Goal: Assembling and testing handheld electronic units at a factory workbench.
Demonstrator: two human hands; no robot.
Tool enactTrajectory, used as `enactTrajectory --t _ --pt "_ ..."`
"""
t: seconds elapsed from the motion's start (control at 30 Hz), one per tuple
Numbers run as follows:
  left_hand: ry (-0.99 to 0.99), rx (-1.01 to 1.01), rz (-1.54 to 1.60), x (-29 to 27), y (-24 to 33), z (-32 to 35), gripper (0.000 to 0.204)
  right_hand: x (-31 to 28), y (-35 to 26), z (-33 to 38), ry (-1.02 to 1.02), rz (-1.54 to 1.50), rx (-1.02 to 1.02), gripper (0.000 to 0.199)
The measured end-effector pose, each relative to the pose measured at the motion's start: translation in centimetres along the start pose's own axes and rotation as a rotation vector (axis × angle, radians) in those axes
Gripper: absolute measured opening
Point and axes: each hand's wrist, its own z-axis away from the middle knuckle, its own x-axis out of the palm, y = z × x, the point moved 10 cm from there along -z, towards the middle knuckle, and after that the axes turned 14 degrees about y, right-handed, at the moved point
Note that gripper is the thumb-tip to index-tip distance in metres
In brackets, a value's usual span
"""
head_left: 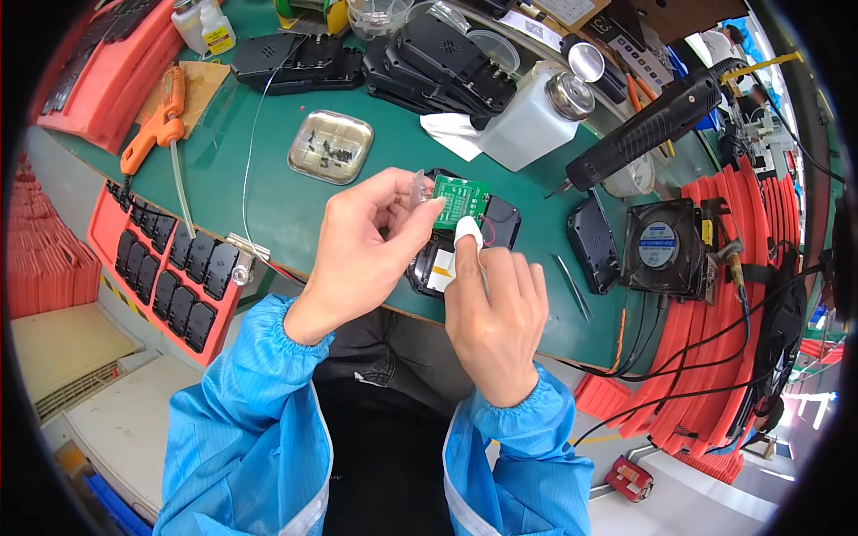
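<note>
My left hand (371,246) pinches a small green circuit board (459,198) by its left side, where a clear piece (421,188) also shows at the fingertips. A white cover sits on the index finger of my right hand (497,308), and that fingertip presses on the board's lower edge. The other right fingers are curled in; whether they hold anything is hidden. Beneath both hands lies an open black plastic casing (502,223), with a white and yellow patch (441,270) inside and a thin red wire near the board.
A metal dish of small black parts (331,147) stands behind my left hand. Farther back are stacked black casings (438,58) and a white pump bottle (536,116). A black electric screwdriver (643,129) hangs at right, above tweezers (574,288) and a fan (663,246). An orange glue gun (165,121) lies left.
</note>
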Motion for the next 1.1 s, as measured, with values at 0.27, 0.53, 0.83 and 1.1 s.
enactTrajectory --t 0.27,0.53,0.83,1.1 --pt "0.002 -0.006 0.023 0.0 0.3 0.1 0.009 -0.2 0.0 -1.5 0.03 0.029 -0.032 0.046" --pt "-0.018 0.028 0.016 0.1 0.9 0.2 0.01 -0.4 0.6 -2.5 0.068 0.003 -0.027 0.045" --pt "0.086 0.059 0.098 -0.3 0.6 0.0 0.009 -1.4 0.0 -1.3 -0.057 -0.038 -0.015 0.043" --pt "0.095 0.121 0.036 -0.3 1.0 0.0 0.01 -5.1 3.3 -8.4 0.3 -0.117 0.069 0.023"
